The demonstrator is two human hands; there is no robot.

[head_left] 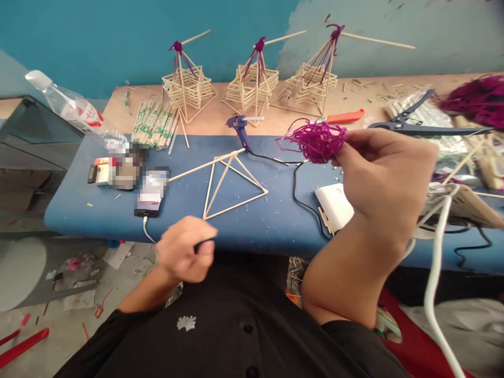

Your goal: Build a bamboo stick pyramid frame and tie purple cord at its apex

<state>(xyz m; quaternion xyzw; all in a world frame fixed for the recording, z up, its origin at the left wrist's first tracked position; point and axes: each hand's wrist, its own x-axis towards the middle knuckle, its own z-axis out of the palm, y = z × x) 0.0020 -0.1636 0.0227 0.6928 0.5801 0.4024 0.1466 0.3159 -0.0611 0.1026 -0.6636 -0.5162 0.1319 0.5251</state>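
My right hand point(388, 168) is raised over the bench and pinches a tangled bundle of purple yarn point(321, 140) between thumb and fingers. Near the bench's front edge, my left hand point(187, 249) is closed, fingers curled and thumb against them; whether anything is inside is hidden. Just beyond it stands a pyramid-shaped frame of thin wooden sticks point(236, 205), with one long stick reaching left from its top. A blue glue gun point(241, 132) rests behind the frame, its black cord running right.
Along the wall stand three stick structures point(187, 89) tied with purple yarn. Wrapped chopsticks point(154, 123), a plastic bottle point(74, 107) and a phone point(151, 191) lie on the left. Farther right are an orange-handled tool point(346, 116), dark cutters point(413, 118), more purple yarn point(478, 102) and a white box point(334, 205).
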